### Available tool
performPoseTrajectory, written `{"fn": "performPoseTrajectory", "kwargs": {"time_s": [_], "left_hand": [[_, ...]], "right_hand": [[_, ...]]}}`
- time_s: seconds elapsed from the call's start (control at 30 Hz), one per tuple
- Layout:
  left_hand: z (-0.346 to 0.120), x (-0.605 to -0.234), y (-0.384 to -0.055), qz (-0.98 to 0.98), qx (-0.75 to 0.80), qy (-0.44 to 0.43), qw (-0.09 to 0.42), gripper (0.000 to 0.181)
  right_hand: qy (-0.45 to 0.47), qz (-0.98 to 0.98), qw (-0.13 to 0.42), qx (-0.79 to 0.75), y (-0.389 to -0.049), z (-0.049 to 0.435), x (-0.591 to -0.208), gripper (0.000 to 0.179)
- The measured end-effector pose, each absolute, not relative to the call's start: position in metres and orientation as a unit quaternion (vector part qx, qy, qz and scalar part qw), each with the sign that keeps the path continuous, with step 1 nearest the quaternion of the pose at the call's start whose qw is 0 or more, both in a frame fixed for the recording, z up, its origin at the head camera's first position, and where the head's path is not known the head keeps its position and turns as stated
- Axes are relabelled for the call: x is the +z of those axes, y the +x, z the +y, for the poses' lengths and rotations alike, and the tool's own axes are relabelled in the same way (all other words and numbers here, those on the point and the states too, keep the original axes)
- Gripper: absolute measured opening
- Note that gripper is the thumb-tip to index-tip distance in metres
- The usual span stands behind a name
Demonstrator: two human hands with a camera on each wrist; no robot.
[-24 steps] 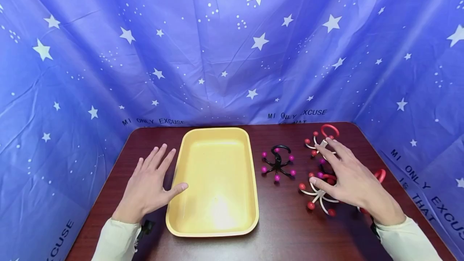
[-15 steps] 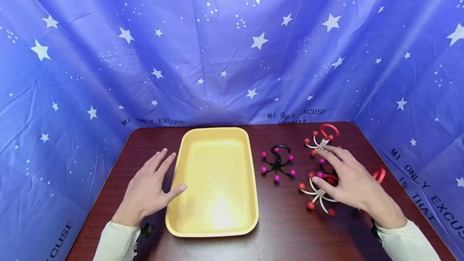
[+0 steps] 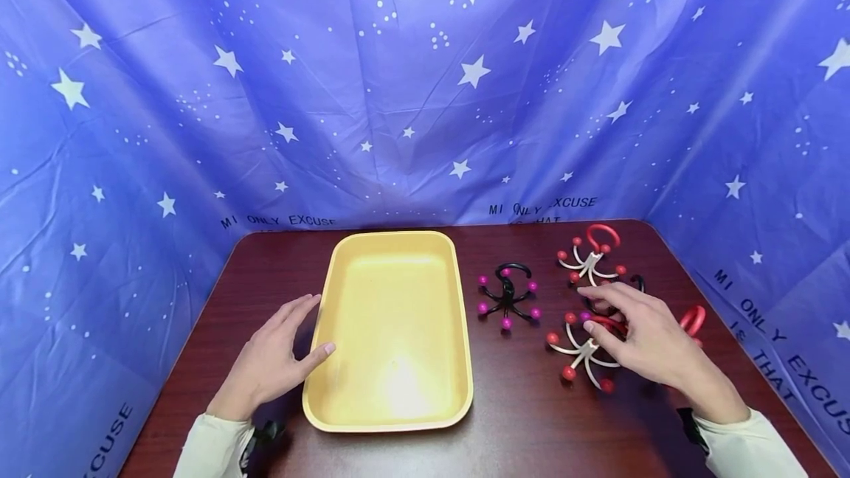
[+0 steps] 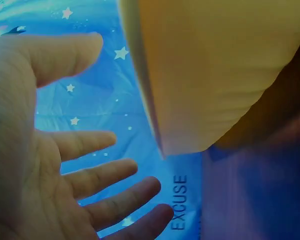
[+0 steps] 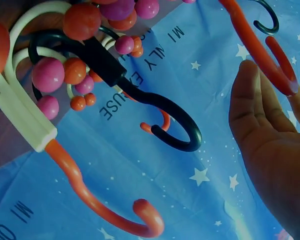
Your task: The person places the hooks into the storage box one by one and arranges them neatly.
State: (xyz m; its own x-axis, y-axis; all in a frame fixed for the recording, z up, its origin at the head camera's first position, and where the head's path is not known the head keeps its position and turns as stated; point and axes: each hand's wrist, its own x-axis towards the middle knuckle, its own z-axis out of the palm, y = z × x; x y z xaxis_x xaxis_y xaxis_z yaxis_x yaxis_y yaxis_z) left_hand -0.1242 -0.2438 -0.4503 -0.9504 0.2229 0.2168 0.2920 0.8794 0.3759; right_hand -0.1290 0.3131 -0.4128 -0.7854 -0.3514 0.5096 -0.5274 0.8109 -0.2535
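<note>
The left grip [image 3: 268, 356] and right grip [image 3: 654, 341] are lower than before. The brown desk [image 3: 518, 404] holds a yellow tray [image 3: 392, 308]. The left grip (thumb and fingers apart) is by its left edge; the right grip, also apart, is by a white-and-red toy [image 3: 588, 350] right of the tray.

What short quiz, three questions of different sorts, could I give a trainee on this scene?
1. Multiple choice: what colour are the balls on the black claw that stands beside the yellow tray?
A) green
B) magenta
C) white

2. True or false: the left hand is gripping the yellow tray.

3. Fill in: the white claw farthest from the person has a ____ hook.

Key:
1. B, magenta.
2. False: its fingers are outstretched, and the left wrist view shows a gap between them and the yellow tray.
3. Red.
</note>
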Motion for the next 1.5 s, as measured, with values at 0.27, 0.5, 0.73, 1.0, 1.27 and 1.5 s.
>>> {"fn": "performPoseTrajectory", "kwargs": {"time_s": [0.27,0.5,0.73,1.0,1.27,1.5], "left_hand": [[-0.245,-0.465,-0.126,-0.936,-0.314,-0.138,0.078,0.06],[-0.246,-0.475,-0.128,-0.907,-0.396,-0.131,0.059,0.055],[-0.247,-0.479,-0.129,-0.893,-0.44,-0.091,0.024,0.052],[-0.247,-0.481,-0.129,-0.879,-0.47,-0.079,0.01,0.053],[-0.247,-0.48,-0.129,-0.879,-0.471,-0.075,0.01,0.053],[-0.247,-0.48,-0.128,-0.877,-0.475,-0.074,0.007,0.053]], "right_hand": [[0.232,-0.925,0.216,0.211,-0.127,0.32,-0.418,0.049],[0.222,-0.927,0.212,0.216,-0.127,0.322,-0.42,0.043],[0.21,-0.927,0.196,0.241,-0.126,0.321,-0.42,0.033],[0.182,-0.929,0.209,0.246,-0.125,0.323,-0.422,0.029],[0.16,-0.932,0.207,0.252,-0.123,0.323,-0.421,0.026],[0.162,-0.929,0.211,0.256,-0.125,0.324,-0.422,0.026]]}}
